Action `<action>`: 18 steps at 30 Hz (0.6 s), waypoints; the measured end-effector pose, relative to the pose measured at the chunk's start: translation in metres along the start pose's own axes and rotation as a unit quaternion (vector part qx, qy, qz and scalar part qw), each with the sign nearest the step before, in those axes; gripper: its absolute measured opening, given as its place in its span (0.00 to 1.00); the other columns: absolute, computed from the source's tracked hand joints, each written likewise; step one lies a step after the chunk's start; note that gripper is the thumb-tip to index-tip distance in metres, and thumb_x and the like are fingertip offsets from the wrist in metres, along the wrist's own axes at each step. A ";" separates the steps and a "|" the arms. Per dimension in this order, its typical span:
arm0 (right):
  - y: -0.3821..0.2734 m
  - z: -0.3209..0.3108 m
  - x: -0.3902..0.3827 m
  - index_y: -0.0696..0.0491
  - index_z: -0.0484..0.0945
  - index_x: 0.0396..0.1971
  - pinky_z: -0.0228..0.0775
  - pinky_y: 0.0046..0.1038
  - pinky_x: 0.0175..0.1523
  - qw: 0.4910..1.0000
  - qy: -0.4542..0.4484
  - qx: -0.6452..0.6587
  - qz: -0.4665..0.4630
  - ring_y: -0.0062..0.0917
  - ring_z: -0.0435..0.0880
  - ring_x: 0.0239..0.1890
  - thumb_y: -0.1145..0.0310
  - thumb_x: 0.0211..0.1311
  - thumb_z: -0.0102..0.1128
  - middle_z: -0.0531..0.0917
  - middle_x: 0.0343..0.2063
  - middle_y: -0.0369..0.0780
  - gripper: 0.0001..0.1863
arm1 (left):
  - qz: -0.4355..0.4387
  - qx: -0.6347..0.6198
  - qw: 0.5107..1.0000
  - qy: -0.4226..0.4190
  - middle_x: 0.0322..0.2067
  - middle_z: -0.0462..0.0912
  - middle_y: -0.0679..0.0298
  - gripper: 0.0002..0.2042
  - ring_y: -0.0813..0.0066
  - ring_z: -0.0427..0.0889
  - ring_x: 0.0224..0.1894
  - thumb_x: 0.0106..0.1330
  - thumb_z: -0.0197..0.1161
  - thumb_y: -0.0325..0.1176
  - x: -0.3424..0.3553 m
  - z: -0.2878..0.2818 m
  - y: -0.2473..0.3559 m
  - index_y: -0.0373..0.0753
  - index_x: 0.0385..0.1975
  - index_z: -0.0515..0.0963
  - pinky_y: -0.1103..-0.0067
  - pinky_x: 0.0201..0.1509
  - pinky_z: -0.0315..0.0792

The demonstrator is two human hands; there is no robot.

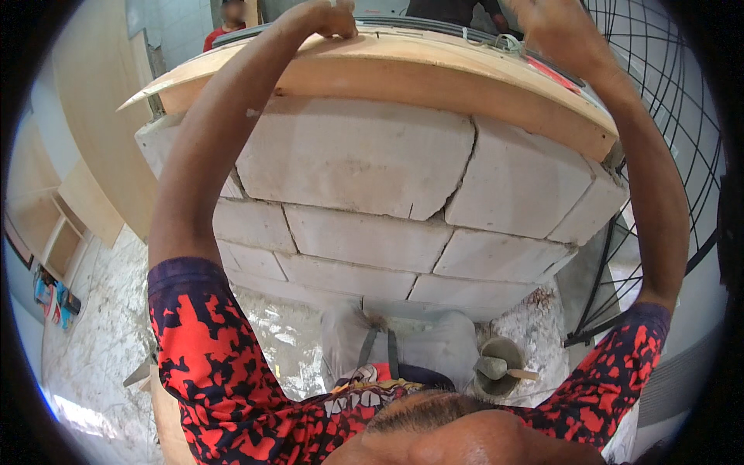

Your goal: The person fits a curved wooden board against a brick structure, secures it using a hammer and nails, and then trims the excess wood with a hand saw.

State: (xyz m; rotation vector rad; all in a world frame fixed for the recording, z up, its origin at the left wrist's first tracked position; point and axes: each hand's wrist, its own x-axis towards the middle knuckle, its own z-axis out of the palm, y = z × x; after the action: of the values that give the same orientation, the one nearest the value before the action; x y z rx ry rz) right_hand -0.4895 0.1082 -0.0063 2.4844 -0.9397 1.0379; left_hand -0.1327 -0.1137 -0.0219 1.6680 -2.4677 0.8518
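While both hands press it, plywood caps grey blocks (dusty floor).

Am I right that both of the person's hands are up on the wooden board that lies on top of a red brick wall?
Not quite: the head view shows both hands, left hand and right hand, on the wooden board, but the wall is of large pale grey blocks, not red brick.
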 end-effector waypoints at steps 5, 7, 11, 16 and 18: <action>-0.013 0.009 -0.011 0.53 0.70 0.51 0.70 0.39 0.48 0.997 -0.072 -0.036 -0.004 0.42 0.82 0.41 0.69 0.68 0.43 0.81 0.33 0.53 0.14 | 0.098 0.108 0.989 0.002 0.23 0.83 0.53 0.12 0.61 0.82 0.25 0.51 0.62 0.41 0.001 -0.001 0.012 0.37 0.20 0.83 0.67 0.29 0.74; -0.011 0.004 -0.009 0.53 0.71 0.50 0.70 0.39 0.49 0.992 -0.099 -0.068 -0.049 0.42 0.81 0.40 0.68 0.68 0.43 0.81 0.33 0.52 0.14 | -0.008 0.041 0.999 -0.010 0.24 0.83 0.54 0.11 0.61 0.82 0.27 0.53 0.61 0.41 0.003 0.001 0.012 0.41 0.23 0.84 0.67 0.30 0.74; -0.005 -0.003 0.011 0.57 0.73 0.46 0.68 0.38 0.52 0.994 0.074 0.077 0.010 0.41 0.80 0.43 0.66 0.69 0.44 0.81 0.37 0.51 0.14 | 0.215 0.237 0.946 -0.042 0.27 0.84 0.55 0.11 0.60 0.83 0.28 0.53 0.61 0.42 0.019 0.008 -0.014 0.45 0.26 0.84 0.65 0.31 0.74; 0.007 0.011 0.002 0.57 0.72 0.48 0.68 0.39 0.50 0.998 -0.025 -0.017 -0.058 0.42 0.80 0.43 0.64 0.70 0.43 0.81 0.37 0.51 0.15 | -0.017 0.058 0.998 -0.023 0.25 0.84 0.54 0.11 0.57 0.81 0.27 0.48 0.64 0.43 0.016 0.008 0.008 0.44 0.24 0.84 0.65 0.30 0.74; 0.005 0.006 0.002 0.55 0.72 0.49 0.69 0.39 0.49 0.990 -0.095 -0.065 -0.079 0.42 0.80 0.42 0.63 0.70 0.42 0.81 0.37 0.52 0.16 | -0.039 0.021 0.999 -0.014 0.24 0.84 0.54 0.11 0.56 0.81 0.27 0.48 0.64 0.43 0.010 0.000 0.014 0.43 0.23 0.84 0.65 0.30 0.73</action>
State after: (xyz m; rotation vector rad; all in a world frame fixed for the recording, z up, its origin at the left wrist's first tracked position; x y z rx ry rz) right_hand -0.4888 0.1007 -0.0094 2.5316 -0.8187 0.6783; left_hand -0.1493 -0.1181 -0.0243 1.7879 -2.4004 0.8827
